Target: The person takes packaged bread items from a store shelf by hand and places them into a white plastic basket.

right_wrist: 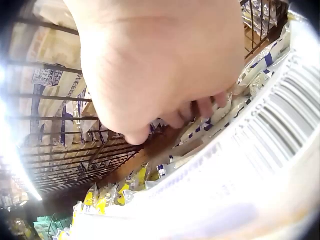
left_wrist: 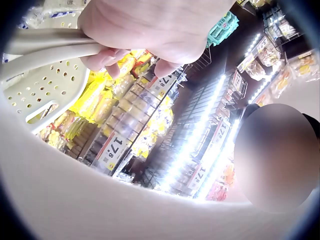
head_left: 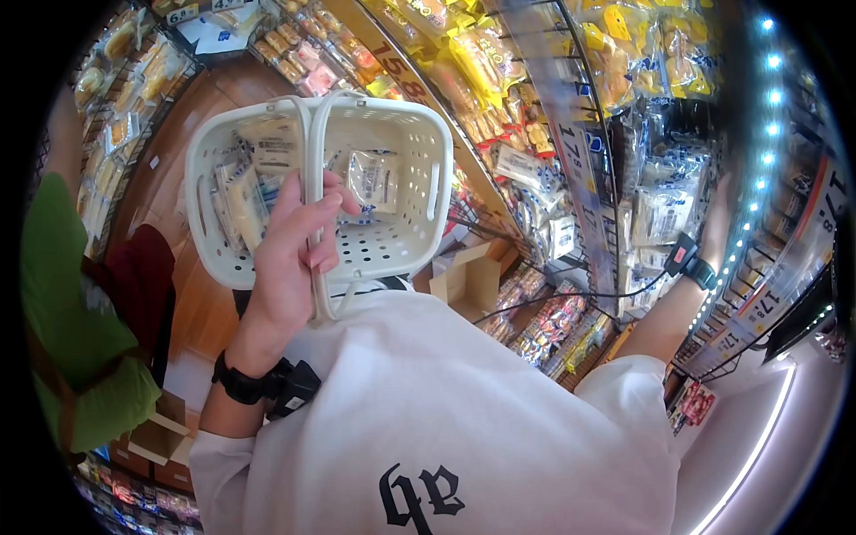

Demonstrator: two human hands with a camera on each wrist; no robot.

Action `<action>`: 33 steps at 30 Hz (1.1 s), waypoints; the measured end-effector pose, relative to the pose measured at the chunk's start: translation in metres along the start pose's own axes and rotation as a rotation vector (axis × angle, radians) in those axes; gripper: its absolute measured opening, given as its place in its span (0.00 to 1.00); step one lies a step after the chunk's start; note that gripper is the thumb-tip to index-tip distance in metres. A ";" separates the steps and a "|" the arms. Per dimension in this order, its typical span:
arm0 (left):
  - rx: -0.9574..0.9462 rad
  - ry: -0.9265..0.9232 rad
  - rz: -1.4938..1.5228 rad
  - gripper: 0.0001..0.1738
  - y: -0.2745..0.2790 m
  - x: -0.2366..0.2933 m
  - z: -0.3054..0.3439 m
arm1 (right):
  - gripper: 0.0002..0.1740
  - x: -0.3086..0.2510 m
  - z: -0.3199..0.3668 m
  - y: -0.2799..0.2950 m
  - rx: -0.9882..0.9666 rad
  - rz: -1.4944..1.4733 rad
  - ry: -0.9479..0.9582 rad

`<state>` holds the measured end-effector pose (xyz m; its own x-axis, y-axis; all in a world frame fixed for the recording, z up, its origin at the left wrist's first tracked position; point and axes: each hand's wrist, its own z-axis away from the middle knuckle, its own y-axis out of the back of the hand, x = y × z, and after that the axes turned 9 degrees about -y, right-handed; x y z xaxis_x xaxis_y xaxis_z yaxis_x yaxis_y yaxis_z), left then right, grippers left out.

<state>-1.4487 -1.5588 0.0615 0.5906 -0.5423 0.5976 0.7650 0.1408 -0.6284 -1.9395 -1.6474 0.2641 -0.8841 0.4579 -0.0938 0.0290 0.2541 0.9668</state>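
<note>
My left hand [head_left: 299,227] grips the paired handles [head_left: 314,169] of a white plastic shopping basket [head_left: 424,147]. Inside the basket lie several clear-wrapped food packs [head_left: 373,181]. In the left wrist view the curled left hand [left_wrist: 150,27] holds the pale handles [left_wrist: 45,42], with the perforated basket wall beneath. My right hand [head_left: 719,218] reaches into a shelf among wrapped packs [head_left: 664,214]. Close up, the right hand [right_wrist: 165,65] has loosely bent fingers [right_wrist: 204,107] beside a row of white-and-blue packs [right_wrist: 250,85], its thumb apart from them and nothing visible between.
Wire racks [right_wrist: 60,117] and a lit strip [head_left: 774,98] edge the shelf near my right arm. Yellow packs [head_left: 481,58] hang ahead. An open cardboard box [head_left: 468,281] sits below the basket's right side. A person in green [head_left: 85,330] stands at left, near a bread shelf [head_left: 134,98].
</note>
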 end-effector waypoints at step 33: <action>-0.152 -0.035 0.027 0.18 -0.011 -0.014 0.044 | 0.27 -0.143 0.253 -0.156 -1.251 -0.338 0.424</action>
<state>-1.4540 -1.5167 0.0819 0.6215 -0.5100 0.5947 0.7024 0.0264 -0.7113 -1.6997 -1.5368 0.0666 -0.8443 0.1758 -0.5062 -0.4533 -0.7380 0.4998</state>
